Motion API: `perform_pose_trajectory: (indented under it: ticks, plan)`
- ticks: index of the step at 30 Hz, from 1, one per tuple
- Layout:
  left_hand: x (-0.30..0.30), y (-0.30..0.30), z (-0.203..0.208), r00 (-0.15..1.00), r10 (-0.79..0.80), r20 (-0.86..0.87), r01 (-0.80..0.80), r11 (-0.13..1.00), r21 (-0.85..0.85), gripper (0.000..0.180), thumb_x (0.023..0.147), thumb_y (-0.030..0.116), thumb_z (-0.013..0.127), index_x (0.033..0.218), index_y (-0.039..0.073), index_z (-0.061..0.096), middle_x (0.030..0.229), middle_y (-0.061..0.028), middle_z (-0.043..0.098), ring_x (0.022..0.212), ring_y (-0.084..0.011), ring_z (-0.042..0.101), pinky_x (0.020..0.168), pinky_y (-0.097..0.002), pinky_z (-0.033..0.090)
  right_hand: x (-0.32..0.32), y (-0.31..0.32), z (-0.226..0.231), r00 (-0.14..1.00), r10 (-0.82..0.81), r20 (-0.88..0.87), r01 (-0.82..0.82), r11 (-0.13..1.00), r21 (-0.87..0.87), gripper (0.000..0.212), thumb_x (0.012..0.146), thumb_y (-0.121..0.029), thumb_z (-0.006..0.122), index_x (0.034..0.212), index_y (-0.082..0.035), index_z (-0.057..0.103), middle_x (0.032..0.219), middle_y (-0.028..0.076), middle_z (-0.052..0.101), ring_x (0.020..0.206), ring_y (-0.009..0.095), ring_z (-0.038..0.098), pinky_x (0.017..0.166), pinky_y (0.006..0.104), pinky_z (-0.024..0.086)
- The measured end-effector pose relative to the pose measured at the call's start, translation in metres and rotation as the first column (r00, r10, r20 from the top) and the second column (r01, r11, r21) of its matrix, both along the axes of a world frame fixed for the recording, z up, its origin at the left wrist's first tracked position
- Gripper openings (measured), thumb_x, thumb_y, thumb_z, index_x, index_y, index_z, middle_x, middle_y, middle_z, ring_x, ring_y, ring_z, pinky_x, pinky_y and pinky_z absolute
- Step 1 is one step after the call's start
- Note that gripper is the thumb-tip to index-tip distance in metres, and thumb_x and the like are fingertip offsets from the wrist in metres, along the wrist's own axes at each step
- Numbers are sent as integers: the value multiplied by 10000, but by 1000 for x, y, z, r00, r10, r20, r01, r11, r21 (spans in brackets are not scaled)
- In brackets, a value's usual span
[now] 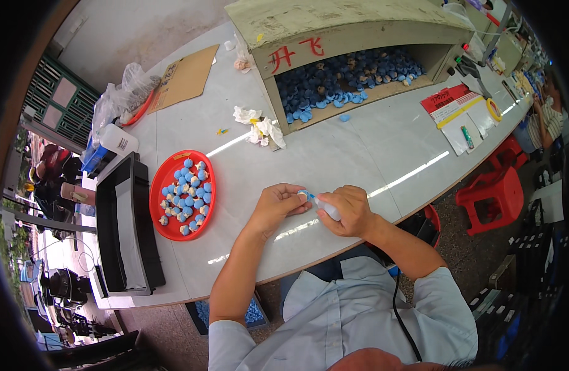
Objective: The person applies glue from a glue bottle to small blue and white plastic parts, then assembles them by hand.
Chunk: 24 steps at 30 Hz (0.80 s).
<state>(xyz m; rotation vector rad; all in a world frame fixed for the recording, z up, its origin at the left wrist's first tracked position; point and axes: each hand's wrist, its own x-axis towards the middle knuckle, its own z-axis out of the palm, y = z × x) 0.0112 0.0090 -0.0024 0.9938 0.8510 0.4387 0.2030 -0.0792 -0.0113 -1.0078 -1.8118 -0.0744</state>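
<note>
In front of my chest, above the table, my left hand [280, 208] pinches a small blue-and-white piece [303, 193] between thumb and fingertips. My right hand [349, 211] is wrapped round a small white squeeze bottle [329, 211], whose blue tip points at that piece and seems to touch it. To the left of my hands, a round red tray [211, 213] carries many small ball-shaped pieces, blue on one part and cream on the other. Beyond my hands, a pale green box [269, 99] with an open front holds a heap of small blue shell-like pieces [352, 77].
A deep black bin [156, 260] stands left of the red tray, near a white jug [118, 140]. Crumpled tissues [262, 131] and flat cardboard [185, 77] lie farther back. Papers [451, 117] and a yellow tape roll [493, 110] are at the right. Red stools [491, 198] stand beyond the edge.
</note>
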Motion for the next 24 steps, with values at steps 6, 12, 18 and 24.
perform_pose_trajectory:
  ticks: [6,12,18,24]
  plan:
    - [-1,1,-1,1000,0,-11,0,1000,5,304,893,59,660,1138,-103,585,992,-141,673,876,-180,687,772,-232,565,0,-1,-1,1000,6,-11,-6,1000,-1,275,717,-77,734,953,-5,611,679,98,618,535,255,588,505,336,451]
    - [0,0,3,1000,-11,-14,11,1000,6,295,895,66,659,1136,-94,597,999,-136,675,884,-179,686,776,-232,562,-1,1,0,999,20,-27,-20,1000,-17,263,724,-74,730,948,-2,612,686,102,620,542,257,594,513,339,464]
    - [-1,1,1,1000,-14,-11,14,1000,3,290,893,66,660,1132,-89,603,1010,-136,675,886,-180,685,776,-230,561,2,-1,0,995,22,-102,-24,999,-21,245,737,-60,712,951,8,614,691,104,618,555,254,599,520,329,465]
    - [0,2,3,1000,3,-17,-4,1000,-27,274,895,63,648,1131,-69,607,1021,-125,675,907,-189,686,791,-237,560,21,-15,8,878,-90,-471,-51,959,-278,284,837,-64,654,1099,18,582,849,121,666,704,170,633,632,292,491]
